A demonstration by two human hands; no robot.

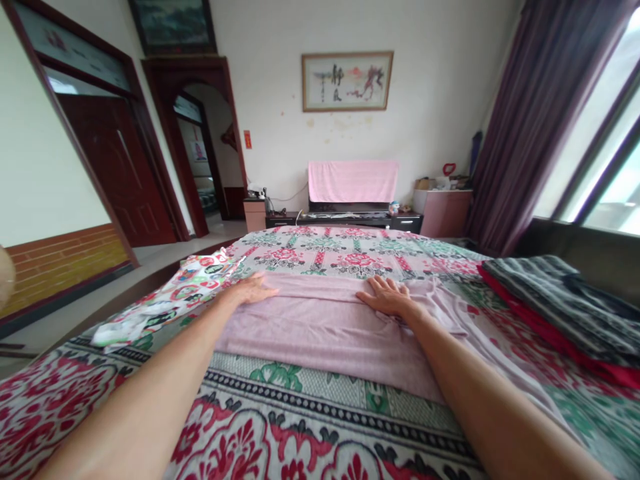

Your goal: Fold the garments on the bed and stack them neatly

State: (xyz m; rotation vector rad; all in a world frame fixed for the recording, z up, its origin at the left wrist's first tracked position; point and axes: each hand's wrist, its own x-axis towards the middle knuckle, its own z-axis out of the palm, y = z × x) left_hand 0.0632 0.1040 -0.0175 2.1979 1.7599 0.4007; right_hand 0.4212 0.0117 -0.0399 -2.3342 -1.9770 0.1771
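Note:
A pale mauve cloth [320,327] lies spread on a bed covered by a red, green and white patterned sheet [310,413]. My left hand [250,290] rests flat on the cloth's far left edge, fingers stretched out. My right hand [387,297] lies flat on the far edge further right, fingers spread. Both arms reach forward across the bed. Neither hand grips anything.
A colourful patterned fabric [175,293] lies bunched at the bed's left. A folded dark striped blanket [565,303] over a red one sits at the right. Beyond the bed stand a low cabinet with a pink-draped screen [353,181], a doorway and purple curtains [530,120].

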